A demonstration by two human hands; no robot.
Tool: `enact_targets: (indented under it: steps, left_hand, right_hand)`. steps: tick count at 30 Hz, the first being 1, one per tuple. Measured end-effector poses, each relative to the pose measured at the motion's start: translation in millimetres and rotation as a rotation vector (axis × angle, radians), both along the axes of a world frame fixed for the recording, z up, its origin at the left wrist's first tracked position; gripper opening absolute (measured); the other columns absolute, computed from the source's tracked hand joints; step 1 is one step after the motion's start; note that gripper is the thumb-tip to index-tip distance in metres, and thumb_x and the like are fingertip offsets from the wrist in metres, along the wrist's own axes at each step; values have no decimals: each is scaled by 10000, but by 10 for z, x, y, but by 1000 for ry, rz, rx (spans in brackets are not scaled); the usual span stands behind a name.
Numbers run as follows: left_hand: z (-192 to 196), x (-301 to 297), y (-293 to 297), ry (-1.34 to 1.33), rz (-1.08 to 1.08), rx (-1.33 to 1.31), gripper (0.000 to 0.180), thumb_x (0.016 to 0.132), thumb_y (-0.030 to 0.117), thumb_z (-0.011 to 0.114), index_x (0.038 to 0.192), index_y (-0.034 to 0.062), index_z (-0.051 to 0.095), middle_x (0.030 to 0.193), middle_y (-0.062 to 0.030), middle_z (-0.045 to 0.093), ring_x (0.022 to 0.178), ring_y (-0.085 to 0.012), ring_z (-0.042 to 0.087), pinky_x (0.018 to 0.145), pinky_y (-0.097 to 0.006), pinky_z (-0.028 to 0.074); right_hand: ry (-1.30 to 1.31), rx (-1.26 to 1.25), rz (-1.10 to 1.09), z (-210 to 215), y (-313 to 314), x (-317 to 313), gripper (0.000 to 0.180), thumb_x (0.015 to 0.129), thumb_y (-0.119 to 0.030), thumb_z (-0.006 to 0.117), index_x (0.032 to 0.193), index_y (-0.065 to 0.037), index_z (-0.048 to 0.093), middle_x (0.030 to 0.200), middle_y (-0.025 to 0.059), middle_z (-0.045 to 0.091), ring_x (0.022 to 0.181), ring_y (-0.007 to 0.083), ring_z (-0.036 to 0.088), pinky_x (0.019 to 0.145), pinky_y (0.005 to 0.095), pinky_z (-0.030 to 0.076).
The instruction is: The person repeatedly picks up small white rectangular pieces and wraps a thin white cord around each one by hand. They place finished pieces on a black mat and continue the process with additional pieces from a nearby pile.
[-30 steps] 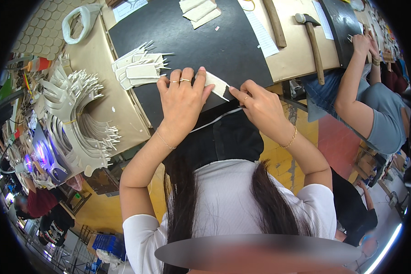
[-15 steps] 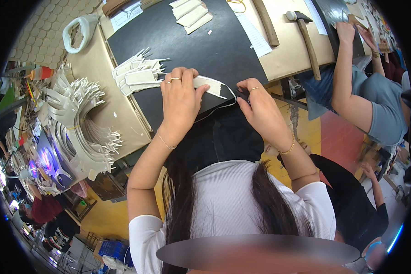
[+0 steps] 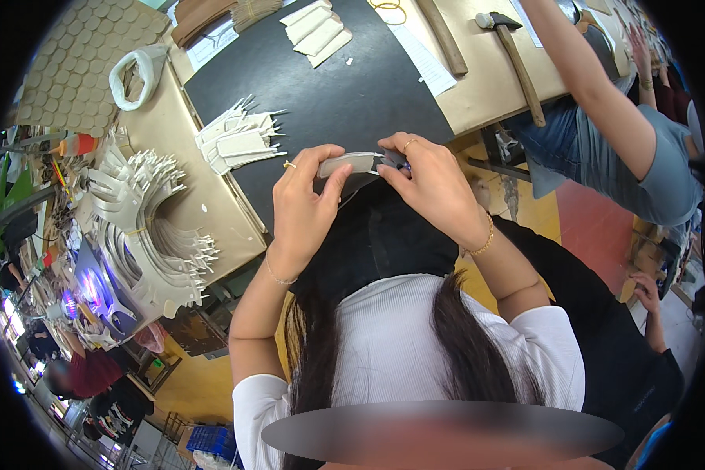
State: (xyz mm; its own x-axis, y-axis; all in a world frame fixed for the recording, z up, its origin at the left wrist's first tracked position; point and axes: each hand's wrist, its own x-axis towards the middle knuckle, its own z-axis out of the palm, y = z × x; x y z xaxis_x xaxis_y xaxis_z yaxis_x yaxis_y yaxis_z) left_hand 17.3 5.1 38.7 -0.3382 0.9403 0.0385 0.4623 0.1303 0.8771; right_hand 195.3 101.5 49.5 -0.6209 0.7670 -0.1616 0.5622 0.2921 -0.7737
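From my distant seat I'm on the head view, the only feed I have, and here's the action: the person's left hand (image 3: 305,192) has thumb and fingers pinched narrow on a small off-white strip-shaped piece (image 3: 348,163), held up in front of the body at the near edge of a large black rectangular mat (image 3: 329,98). Over at the piece's other end comes the right hand (image 3: 435,184), fingers curled close, a small dark object with a touch of blue (image 3: 405,165) showing among them, too small for me to name; whether those fingers grip the piece too, I cannot tell. Left on the mat I've got a fanned pile of off-white tabs with thin cord-like ends (image 3: 243,139), and at the far side, a few overlapping plain off-white strips (image 3: 317,33). Out left, on the tan tabletop (image 3: 225,235), sits a big bundle of curved off-white pieces (image 3: 137,251), a white plastic bag (image 3: 125,88) beyond it. Right of the mat, a wooden-handled hammer (image 3: 523,77) lies near a thick wooden stick (image 3: 444,41).
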Motion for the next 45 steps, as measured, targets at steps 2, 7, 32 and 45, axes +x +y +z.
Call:
enact_targets:
  steps: [2,7,32,45]
  left_hand:
    - [7,6,-33,-22,7,-6,209,896,60,760,1082,-8,692,1005,-145,726,865,-275,727,772,-347,565]
    - [-64,-1,-75,-74,4,-15,237,921,60,769,1127,-7,672,918,-61,708,768,-96,666,649,-238,518]
    - [-690,-431,1471,914,-174,-125,781,979,524,606,1560,51,385,1623,-245,348,1508,-413,331,1207,-564,294]
    - [-228,215,379,-645,8,-240,261,942,218,774,1042,-19,729,891,-47,712,758,-90,601,656,-251,474]
  right_hand:
    - [13,-8,-12,2,-3,-21,246,916,-102,708,1113,39,667,993,228,719,839,402,703,778,456,553]
    - [12,17,-18,-12,7,-47,276,946,-73,692,1188,56,660,948,223,738,750,265,760,703,341,570]
    - [276,-393,-335,-57,750,135,393,972,-133,709,1309,35,595,981,83,704,867,136,754,480,191,503]
    - [646,-723,-127,46,753,-77,391,984,-163,714,1309,23,601,975,75,712,693,74,665,460,174,443]
